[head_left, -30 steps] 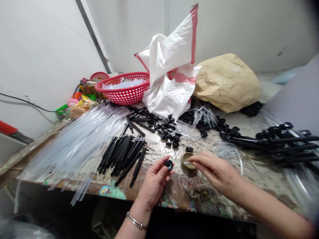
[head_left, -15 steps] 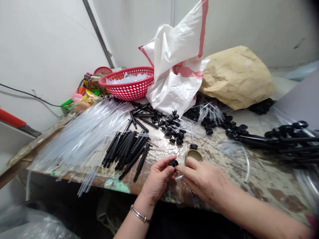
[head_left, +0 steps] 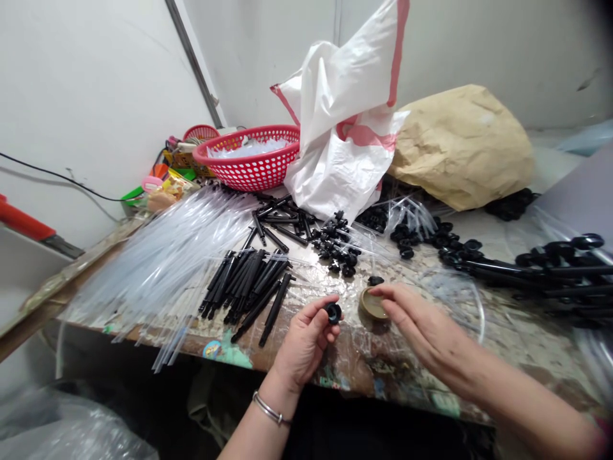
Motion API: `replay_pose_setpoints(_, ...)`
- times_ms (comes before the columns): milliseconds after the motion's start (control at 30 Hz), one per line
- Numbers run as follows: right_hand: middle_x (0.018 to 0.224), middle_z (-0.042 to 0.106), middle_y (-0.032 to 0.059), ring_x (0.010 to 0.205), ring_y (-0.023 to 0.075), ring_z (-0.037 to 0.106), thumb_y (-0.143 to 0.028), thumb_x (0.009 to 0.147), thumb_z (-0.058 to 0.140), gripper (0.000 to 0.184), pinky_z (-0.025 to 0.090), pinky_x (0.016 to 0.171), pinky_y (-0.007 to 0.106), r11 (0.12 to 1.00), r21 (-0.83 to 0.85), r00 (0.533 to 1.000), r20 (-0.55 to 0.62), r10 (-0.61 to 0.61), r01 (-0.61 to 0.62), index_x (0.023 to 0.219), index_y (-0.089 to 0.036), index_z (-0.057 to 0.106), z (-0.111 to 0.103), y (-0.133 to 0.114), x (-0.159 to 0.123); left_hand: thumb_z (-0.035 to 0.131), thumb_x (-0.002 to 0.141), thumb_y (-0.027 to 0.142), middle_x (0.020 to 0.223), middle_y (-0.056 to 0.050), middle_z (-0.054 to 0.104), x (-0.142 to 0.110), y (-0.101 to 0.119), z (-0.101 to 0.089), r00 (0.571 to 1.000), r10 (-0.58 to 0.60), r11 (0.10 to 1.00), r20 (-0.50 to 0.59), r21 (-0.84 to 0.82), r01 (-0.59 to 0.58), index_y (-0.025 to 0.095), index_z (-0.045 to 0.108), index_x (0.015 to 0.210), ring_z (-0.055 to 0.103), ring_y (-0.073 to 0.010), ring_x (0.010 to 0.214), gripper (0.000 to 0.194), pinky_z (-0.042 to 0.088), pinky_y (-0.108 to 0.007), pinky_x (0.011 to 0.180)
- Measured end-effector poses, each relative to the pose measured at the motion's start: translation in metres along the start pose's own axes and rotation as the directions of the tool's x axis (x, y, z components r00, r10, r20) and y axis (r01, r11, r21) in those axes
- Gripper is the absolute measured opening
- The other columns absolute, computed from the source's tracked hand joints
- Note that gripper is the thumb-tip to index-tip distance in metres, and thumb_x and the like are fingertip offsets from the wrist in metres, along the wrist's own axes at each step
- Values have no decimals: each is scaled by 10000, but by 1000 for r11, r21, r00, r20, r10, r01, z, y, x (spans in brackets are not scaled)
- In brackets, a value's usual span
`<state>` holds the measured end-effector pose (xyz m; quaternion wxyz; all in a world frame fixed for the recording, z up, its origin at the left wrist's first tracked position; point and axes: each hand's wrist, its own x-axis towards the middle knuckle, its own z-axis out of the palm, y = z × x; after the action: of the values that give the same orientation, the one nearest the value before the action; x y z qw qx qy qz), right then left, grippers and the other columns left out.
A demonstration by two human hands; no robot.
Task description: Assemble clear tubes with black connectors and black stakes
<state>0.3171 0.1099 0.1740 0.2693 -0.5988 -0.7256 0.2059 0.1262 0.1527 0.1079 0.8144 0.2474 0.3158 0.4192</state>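
Observation:
Between the thumb and fingers of my left hand (head_left: 309, 335) is a small round black plastic cap (head_left: 333, 312), its hollow side facing me. My right hand (head_left: 421, 322) reaches to the right rim of a small brownish round dish (head_left: 368, 312). Its fingers are stretched out, with the fingertips at or just over the rim; nothing shows in them. Whether they touch the dish I cannot tell. Just behind the dish lies another black cap (head_left: 376, 280). A pile of small black fittings (head_left: 336, 243) is further back, beyond my left hand.
Black plastic rods (head_left: 246, 281) and a spread of long clear tubes (head_left: 158, 255) lie at left. Behind are a red basket (head_left: 253, 169), a white sack (head_left: 335, 160) and a brown paper bag (head_left: 462, 147). More black rods with round ends (head_left: 550, 268) lie at right.
My right hand has moved right, away from the cap and my left hand, to the dish's right side. Its fingers have straightened. My left hand keeps the cap, now turned to show its hollow.

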Motion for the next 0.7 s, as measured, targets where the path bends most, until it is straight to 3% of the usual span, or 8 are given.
replay_pose_setpoints(100,860,558,56,730,160,546,-258,928,336,288,388,635,293,981,-180,994,-60,-86,74,1030,-229,603,-2,24,-3,787,623,324,751,-49,677,1,3,4,1000,-14,1000,-22,-14,14,175,715,953,579,-47,566,369,423,-107,520)
replay_pose_setpoints(233,784,616,14,702,158,556,-219,911,402,253,288,689,338,881,-455,973,-110,-202,132,916,-262,651,0,42,-5,771,652,292,792,-60,692,1,5,6,999,-21,999,-36,-30,20,182,706,985,592,-54,598,357,446,-110,549)
replay_pose_setpoints(367,744,635,0,700,151,546,-220,888,473,182,243,767,360,829,-545,980,-57,-191,130,793,-213,628,0,44,-1,765,662,267,813,-65,696,0,7,7,999,-28,999,-21,-28,28,173,704,991,605,-68,626,348,460,-122,570)
replay_pose_setpoints(700,727,594,19,734,166,498,-110,815,541,145,257,781,326,754,-639,988,73,-136,151,697,-179,590,-4,39,14,752,676,241,866,-69,694,2,5,7,1000,-16,999,-3,34,16,170,695,1005,634,-97,674,342,473,-153,606)
